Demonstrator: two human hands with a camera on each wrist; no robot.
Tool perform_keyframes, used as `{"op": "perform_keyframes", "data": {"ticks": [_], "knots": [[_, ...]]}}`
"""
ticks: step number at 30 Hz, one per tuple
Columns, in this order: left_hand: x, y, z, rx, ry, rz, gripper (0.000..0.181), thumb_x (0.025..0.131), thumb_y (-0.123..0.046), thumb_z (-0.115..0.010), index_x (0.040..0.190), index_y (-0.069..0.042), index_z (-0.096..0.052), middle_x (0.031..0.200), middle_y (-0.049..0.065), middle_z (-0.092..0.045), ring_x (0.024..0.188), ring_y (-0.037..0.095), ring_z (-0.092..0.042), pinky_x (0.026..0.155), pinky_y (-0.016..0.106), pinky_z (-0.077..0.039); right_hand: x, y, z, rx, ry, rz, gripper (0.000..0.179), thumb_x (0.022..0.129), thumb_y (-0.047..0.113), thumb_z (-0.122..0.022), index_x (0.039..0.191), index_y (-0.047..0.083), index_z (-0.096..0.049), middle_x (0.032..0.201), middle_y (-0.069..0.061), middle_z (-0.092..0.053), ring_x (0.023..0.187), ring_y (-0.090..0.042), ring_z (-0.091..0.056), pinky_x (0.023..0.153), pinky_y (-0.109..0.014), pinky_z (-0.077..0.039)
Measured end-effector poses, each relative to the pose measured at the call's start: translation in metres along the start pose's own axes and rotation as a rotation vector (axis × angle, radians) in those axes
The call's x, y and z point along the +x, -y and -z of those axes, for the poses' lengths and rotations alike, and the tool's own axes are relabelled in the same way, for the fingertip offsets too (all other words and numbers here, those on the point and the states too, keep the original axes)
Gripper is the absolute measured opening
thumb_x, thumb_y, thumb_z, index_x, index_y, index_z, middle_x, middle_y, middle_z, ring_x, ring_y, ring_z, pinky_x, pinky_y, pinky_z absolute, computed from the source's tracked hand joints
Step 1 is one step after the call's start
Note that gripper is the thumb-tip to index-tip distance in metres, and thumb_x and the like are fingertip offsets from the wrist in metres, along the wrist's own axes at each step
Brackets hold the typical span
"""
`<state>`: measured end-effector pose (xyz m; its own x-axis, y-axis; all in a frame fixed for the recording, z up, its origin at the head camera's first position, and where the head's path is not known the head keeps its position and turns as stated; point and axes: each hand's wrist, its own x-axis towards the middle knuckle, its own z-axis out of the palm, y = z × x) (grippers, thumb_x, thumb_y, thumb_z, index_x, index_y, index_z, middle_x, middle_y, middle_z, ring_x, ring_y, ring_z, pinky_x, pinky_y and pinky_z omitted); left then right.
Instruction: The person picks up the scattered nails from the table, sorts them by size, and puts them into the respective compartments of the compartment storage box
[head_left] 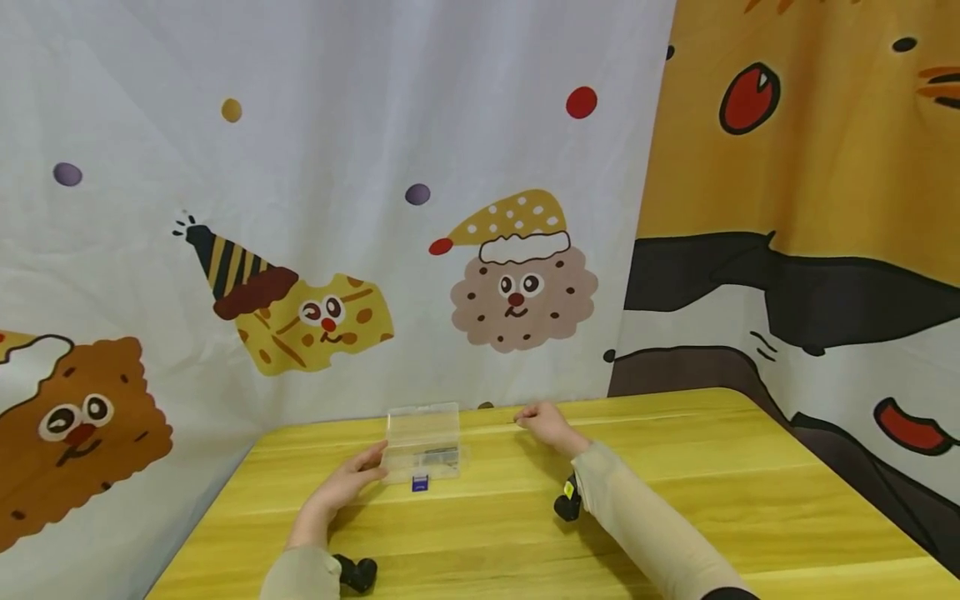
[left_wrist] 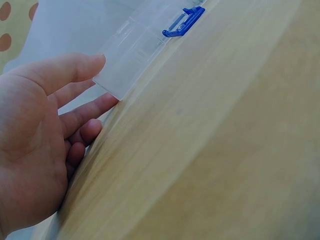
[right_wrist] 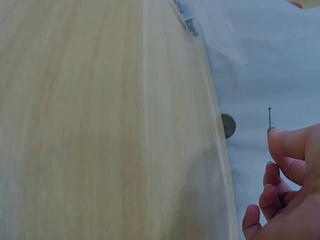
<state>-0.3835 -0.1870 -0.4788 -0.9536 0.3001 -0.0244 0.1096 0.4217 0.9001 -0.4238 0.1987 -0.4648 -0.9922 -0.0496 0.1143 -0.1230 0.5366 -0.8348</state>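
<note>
A clear plastic box (head_left: 422,468) stands on the table with its transparent lid (head_left: 422,427) raised and small metal pieces inside. At its left end is my left hand (head_left: 351,482), thumb at the near corner and fingers round the end. From the box's front hangs a blue latch (left_wrist: 184,22), turned down toward the tabletop. My right hand (head_left: 546,425), to the right of the box, pinches a thin metal nail (right_wrist: 270,118) between thumb and index finger. The nail stands upright above the fingertips, its small head on top.
The yellow wood-grain table (head_left: 465,542) ends at a printed cloth curtain (head_left: 337,150) close behind the box. A dark round spot (right_wrist: 228,125) on the curtain shows by the table's far edge. Black wrist devices (head_left: 567,500) hang under both sleeves.
</note>
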Motion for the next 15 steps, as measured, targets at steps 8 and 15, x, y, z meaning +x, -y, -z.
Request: {"op": "perform_keyframes", "data": {"ticks": [8, 15], "knots": [[-0.001, -0.002, 0.003, 0.005, 0.004, 0.001, 0.060, 0.096, -0.020, -0.062, 0.149, -0.005, -0.038, 0.146, 0.029, -0.038, 0.135, 0.045, -0.033, 0.106, 0.059, -0.029, -0.002, 0.013, -0.010, -0.006, 0.061, 0.083, 0.020, 0.095, 0.006, -0.060, 0.107, -0.007, -0.070, 0.106, -0.013, -0.069, 0.105, -0.030, -0.061, 0.086, -0.042, -0.051], [-0.001, -0.002, 0.002, 0.010, 0.011, 0.004, 0.060, 0.096, -0.020, -0.061, 0.150, -0.006, -0.036, 0.147, 0.029, -0.036, 0.136, 0.044, -0.033, 0.106, 0.059, -0.029, -0.007, 0.032, -0.020, -0.056, 0.076, 0.132, 0.017, 0.093, 0.006, -0.062, 0.103, -0.004, -0.072, 0.100, -0.011, -0.069, 0.097, -0.027, -0.062, 0.082, -0.041, -0.051]]}}
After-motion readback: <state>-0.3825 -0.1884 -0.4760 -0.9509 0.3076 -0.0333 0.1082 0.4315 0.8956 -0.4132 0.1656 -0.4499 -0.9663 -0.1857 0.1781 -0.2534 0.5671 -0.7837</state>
